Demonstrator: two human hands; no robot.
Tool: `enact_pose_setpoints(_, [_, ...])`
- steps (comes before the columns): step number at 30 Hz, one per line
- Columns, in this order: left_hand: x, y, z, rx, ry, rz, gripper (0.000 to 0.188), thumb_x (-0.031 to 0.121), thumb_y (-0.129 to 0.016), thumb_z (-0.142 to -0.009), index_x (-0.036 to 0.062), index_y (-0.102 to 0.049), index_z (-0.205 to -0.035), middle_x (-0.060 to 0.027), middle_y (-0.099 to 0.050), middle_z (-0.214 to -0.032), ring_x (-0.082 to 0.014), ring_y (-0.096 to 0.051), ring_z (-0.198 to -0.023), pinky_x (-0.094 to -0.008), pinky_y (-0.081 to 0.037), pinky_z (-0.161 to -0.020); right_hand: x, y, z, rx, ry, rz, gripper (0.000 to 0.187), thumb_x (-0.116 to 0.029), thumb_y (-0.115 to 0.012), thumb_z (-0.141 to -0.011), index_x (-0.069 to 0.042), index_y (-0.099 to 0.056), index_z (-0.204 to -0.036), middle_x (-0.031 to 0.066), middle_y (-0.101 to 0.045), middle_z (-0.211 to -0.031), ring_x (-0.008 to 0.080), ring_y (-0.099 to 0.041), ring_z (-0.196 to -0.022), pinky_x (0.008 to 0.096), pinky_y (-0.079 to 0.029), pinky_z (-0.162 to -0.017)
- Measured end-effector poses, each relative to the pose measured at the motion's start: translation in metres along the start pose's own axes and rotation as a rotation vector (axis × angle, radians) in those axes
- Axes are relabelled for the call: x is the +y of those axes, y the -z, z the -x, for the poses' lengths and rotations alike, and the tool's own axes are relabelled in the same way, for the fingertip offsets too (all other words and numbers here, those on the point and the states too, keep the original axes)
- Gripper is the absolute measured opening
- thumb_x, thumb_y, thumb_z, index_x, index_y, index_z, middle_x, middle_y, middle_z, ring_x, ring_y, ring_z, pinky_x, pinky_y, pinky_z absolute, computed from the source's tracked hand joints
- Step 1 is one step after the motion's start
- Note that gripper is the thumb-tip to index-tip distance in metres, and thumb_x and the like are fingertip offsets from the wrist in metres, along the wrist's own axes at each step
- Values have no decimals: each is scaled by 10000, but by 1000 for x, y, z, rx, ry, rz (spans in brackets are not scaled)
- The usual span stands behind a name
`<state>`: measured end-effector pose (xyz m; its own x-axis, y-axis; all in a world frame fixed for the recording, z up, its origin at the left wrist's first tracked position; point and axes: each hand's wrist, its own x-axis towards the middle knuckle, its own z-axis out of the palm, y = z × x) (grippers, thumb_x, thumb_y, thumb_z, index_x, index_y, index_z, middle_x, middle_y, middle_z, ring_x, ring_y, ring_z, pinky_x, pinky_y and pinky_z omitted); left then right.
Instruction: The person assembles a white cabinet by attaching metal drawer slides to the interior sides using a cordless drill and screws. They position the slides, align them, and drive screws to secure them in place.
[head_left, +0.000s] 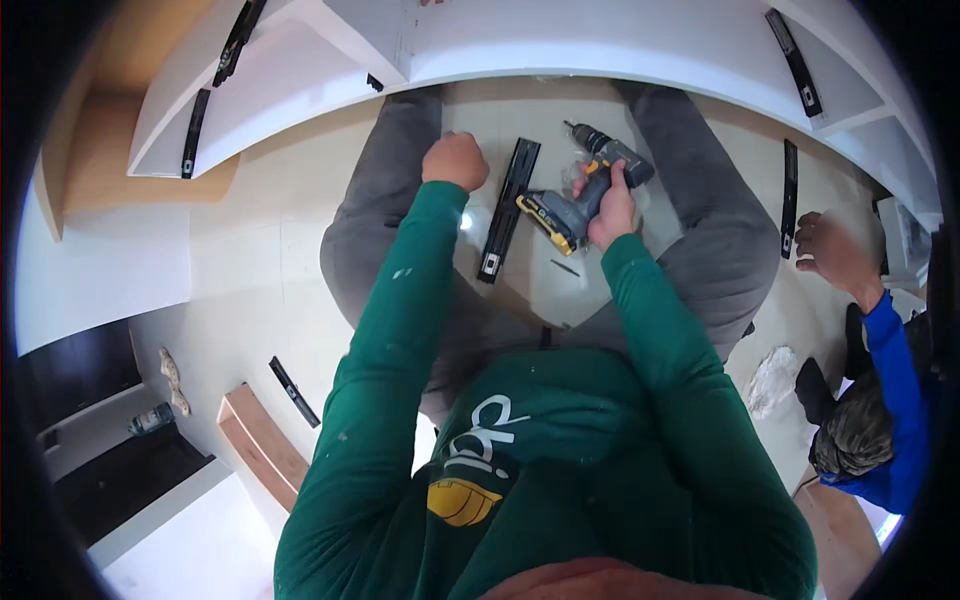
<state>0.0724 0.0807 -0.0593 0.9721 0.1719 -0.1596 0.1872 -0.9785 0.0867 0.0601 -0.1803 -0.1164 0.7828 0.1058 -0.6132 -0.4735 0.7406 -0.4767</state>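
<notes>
Head: hands apart, right hand (pixel 615 208) wrapped round the drill (pixel 572 212), left hand (pixel 455 162) fisted, can't tell if holding anything; drill sits just right of a black slide rail (pixel 509 212), toward the floor's (pixel 270 235) cabinet-side edge. Likely risks: a low swing knocks the rail, or a shifting leg (pixel 705 190) scatters the thin dark rod (pixel 565 267). White lettering (pixel 487 425), yellow emblem (pixel 463 502) on green sweatshirt (pixel 560 400); battery (pixel 546 224) label marked, not transcribed.
</notes>
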Motion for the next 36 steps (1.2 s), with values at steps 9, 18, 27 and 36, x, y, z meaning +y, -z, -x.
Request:
enact_pose_setpoints(9, [-26, 153, 24, 234, -137, 673, 368, 342, -771, -890, -12, -741, -986, -74, -713, -804, -173, -641, -735, -304, -502, -692, 10, -14, 15, 262, 37, 164, 488, -491, -597, -1019, -18, -608, -1143, 85, -651, -978, 223, -644, -798, 397, -555, -755])
enact_pose_setpoints(18, [-80, 156, 3, 610, 42, 837, 665, 430, -851, -823, -38, -632, -1242, -126, -712, -1044, -186, -666, -907, -295, -519, -794, 1, -4, 42, 248, 52, 661, 373, -263, -707, -953, -31, -638, -1238, 32, -657, -1044, 151, -608, -971, 315, -468, -870])
enact_pose_setpoints(27, [-74, 181, -52, 612, -82, 694, 606, 488, -832, -751, -51, -701, -995, -210, -746, -888, -344, -734, -850, -401, -566, -802, -64, -220, 6, -433, 1196, 1294, 347, -276, -736, -927, -68, -703, -1204, 59, -744, -1017, 128, -671, -963, 284, -532, -845])
enact_pose_setpoints(36, [-67, 175, -53, 685, -77, 672, 509, 429, -816, -754, -28, -699, -944, -217, -745, -889, -377, -727, -856, -417, -567, -797, -51, -379, -193, -533, 1294, 2070, 463, -406, -639, -919, -63, -677, -1228, 231, -664, -1235, 386, -630, -1123, 469, -501, -988])
